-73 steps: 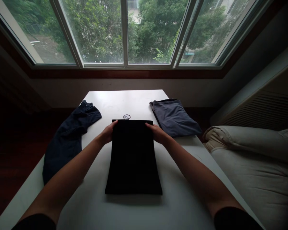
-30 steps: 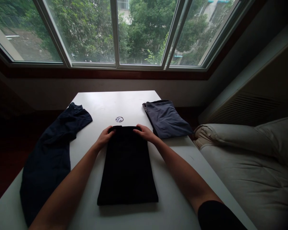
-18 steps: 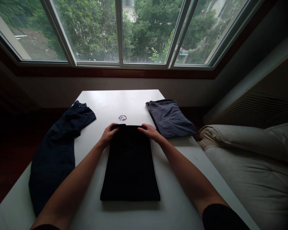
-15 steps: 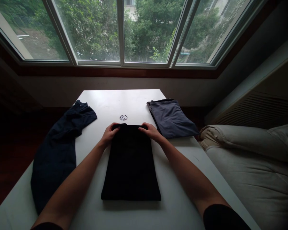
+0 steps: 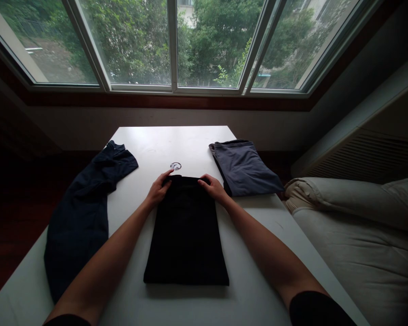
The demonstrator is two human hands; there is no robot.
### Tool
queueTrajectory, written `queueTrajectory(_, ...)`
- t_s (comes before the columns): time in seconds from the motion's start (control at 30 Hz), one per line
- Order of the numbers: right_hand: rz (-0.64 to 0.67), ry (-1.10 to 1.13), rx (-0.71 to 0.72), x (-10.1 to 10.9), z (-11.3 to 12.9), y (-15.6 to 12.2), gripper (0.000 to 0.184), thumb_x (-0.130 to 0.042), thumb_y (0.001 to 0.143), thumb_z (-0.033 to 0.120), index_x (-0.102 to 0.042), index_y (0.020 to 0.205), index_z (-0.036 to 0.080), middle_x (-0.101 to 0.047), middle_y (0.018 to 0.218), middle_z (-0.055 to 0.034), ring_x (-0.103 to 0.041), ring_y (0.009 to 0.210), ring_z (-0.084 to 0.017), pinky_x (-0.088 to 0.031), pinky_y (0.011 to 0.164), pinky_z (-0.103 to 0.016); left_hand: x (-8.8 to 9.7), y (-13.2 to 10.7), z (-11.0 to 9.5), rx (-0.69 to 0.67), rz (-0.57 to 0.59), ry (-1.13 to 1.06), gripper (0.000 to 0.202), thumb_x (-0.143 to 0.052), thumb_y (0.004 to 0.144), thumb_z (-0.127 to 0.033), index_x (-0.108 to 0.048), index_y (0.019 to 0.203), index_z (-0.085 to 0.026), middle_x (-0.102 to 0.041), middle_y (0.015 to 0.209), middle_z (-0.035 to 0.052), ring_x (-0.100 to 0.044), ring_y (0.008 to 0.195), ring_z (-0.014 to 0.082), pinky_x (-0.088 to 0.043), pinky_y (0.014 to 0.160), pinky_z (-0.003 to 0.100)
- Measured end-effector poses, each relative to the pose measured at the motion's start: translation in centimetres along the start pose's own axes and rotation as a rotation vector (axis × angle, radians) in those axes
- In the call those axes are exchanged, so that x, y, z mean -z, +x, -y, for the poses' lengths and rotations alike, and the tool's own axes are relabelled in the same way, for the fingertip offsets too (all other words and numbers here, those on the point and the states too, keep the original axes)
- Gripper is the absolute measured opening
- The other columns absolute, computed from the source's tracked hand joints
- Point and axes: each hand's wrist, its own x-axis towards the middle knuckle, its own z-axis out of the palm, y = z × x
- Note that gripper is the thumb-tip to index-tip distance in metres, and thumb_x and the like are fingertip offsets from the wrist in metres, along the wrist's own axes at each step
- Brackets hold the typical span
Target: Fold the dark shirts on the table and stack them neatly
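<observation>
A folded black garment (image 5: 187,231) lies flat as a neat rectangle on the white table (image 5: 149,145). At its far left corner is my left hand (image 5: 158,190), index finger stretched forward past the edge and thumb beside the cloth. My right hand (image 5: 213,188) holds the far right corner, the thumb on top and the other fingers behind the edge. Just beyond the garment a small round mark or disc (image 5: 176,166) shows on the tabletop; I cannot make out which.
A dark navy garment (image 5: 78,217) lies loosely along the table's left side, partly over the edge. To the back right rests a folded grey-blue garment (image 5: 246,165). A pale sofa (image 5: 356,226) stands to the right, and a window (image 5: 204,54) is behind the table.
My left index finger has lifted off the garment's far edge and stretched forward. My right hand keeps its place, and the garment lies as before.
</observation>
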Motion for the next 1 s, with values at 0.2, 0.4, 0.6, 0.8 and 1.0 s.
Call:
queueTrajectory(0.2,-0.012,0.017,0.013,-0.1,0.0,-0.2,0.036,-0.063,0.089,0.058,-0.068,0.096,0.023,-0.068,0.085,-0.001,-0.06,0.079,-0.02,-0.046,0.078,-0.031,0.2,0.1,0.5,0.099,-0.037,-0.098,0.051,-0.065,0.095,-0.044,-0.062,0.141,-0.023,-0.073,0.123,0.0082,-0.069,0.113,0.0288,-0.052,0.104,0.045)
queueTrajectory(0.4,-0.004,0.033,0.032,-0.2,-0.2,-0.1,0.036,-0.065,0.088,0.057,-0.07,0.099,0.023,-0.071,0.09,-0.0019,-0.062,0.082,-0.021,-0.047,0.079,-0.031,0.4,0.2,1.2,0.106,-0.036,-0.107,0.043,-0.059,0.096,-0.053,-0.075,0.116,-0.019,-0.076,0.112,0.0093,-0.071,0.102,0.0283,-0.056,0.092,0.041)
queueTrajectory(0.6,-0.026,0.039,0.033,-0.4,-0.1,-0.3,0.037,-0.065,0.088,0.058,-0.069,0.1,0.023,-0.07,0.089,-0.0023,-0.063,0.085,-0.022,-0.048,0.079,-0.031,0.2,0.2,1.4,0.066,-0.034,-0.046,0.033,-0.06,0.095,-0.041,-0.075,0.116,-0.021,-0.076,0.113,0.0068,-0.07,0.106,0.0275,-0.054,0.097,0.041)
queueTrajectory(0.8,-0.036,0.033,0.027,-0.5,0.5,-0.6,0.035,-0.064,0.087,0.056,-0.068,0.1,0.024,-0.071,0.094,-0.0038,-0.064,0.09,-0.024,-0.05,0.083,-0.034,0.1,-0.1,0.3,-0.021,-0.01,0.031,0.035,-0.055,0.09,-0.022,-0.077,0.117,-0.026,-0.074,0.116,0.0037,-0.067,0.112,0.025,-0.048,0.106,0.041)
queueTrajectory(1.0,-0.029,0.057,0.062,-0.5,1.0,-0.8,0.029,-0.062,0.089,0.049,-0.065,0.103,0.023,-0.07,0.098,-0.0041,-0.064,0.092,-0.023,-0.049,0.087,-0.034,-0.1,-0.3,-0.4,-0.058,-0.017,0.047,0.044,-0.053,0.085,-0.015,-0.076,0.121,-0.026,-0.073,0.117,0.0037,-0.066,0.112,0.024,-0.048,0.107,0.04)
